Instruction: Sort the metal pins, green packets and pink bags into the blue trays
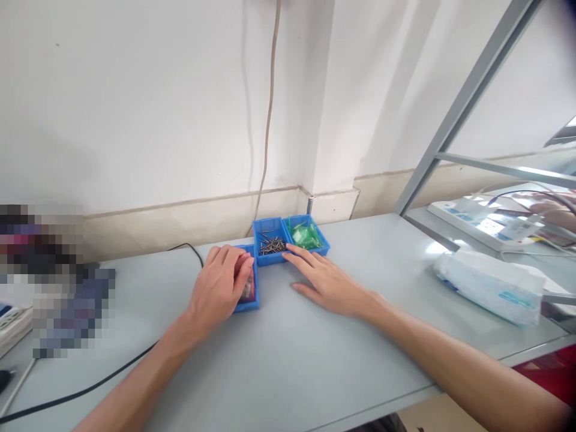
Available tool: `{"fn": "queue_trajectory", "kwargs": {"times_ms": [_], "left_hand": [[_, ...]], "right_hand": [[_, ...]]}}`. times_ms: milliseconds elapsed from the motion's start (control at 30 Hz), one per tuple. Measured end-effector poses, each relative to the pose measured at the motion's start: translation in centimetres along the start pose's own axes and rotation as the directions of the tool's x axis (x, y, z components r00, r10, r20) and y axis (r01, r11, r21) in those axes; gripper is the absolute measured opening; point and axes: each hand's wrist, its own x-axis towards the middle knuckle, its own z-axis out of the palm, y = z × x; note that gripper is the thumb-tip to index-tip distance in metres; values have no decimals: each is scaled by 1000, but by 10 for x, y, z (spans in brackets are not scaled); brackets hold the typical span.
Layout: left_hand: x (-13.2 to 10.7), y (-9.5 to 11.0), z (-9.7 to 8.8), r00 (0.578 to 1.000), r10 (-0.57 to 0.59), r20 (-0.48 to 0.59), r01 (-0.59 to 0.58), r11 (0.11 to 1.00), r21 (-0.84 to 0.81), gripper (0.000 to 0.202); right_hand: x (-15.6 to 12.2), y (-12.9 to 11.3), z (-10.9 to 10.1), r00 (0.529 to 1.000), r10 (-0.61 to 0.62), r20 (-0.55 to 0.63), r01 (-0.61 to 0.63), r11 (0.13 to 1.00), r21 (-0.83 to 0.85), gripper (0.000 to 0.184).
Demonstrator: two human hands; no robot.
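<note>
Three small blue bins stand together on the grey table. My left hand point(219, 283) reaches over the left bin point(258, 303), fingers curled and thumb against them; whatever they hold is hidden. Red-pink packets point(248, 291) show in that bin beneath the hand, partly covered. The middle bin point(269, 259) holds several thin metal screws or pins point(272, 245). In the right bin point(324, 245) lie green plastic bags point(306, 235). My right hand point(330, 283) is open with fingers stretched out, its fingertips at the near edges of the middle and right bins.
Behind the bins rises a white wall point(180, 108) with a hanging cable point(269, 108). A black cable point(108, 379) crosses the table point(279, 360) at left. On the right are a metal frame post point(468, 102), a white-blue soft pack point(490, 287) and a power strip point(468, 225).
</note>
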Motion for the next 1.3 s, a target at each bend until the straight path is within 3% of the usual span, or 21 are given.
{"fn": "queue_trajectory", "kwargs": {"times_ms": [233, 467, 600, 900, 1100, 1300], "left_hand": [[-1, -2, 2, 999, -28, -30, 27, 999, -30, 22], [4, -7, 1, 974, -220, 48, 225, 949, -220, 27], [7, -12, 0, 961, -266, 82, 278, 922, -270, 33], [5, -5, -4, 949, -292, 119, 301, 951, -69, 36], [6, -10, -4, 966, -212, 149, 214, 977, 6, 39], [9, -11, -7, 940, -257, 224, 240, 965, 103, 44]], "right_hand": [[1, -2, -2, 1000, 16, 17, -17, 1000, 4, 70], [0, -2, -2, 1000, 18, 16, -18, 1000, 8, 70], [-1, 0, -2, 1000, 8, 6, -8, 1000, 13, 70], [-1, 2, 3, 999, -14, -29, 15, 1000, 25, 75], [-1, 2, 3, 1000, -3, -21, 3, 1000, 3, 74], [-1, 0, 1, 1000, 0, -18, 0, 1000, 2, 73]]}}
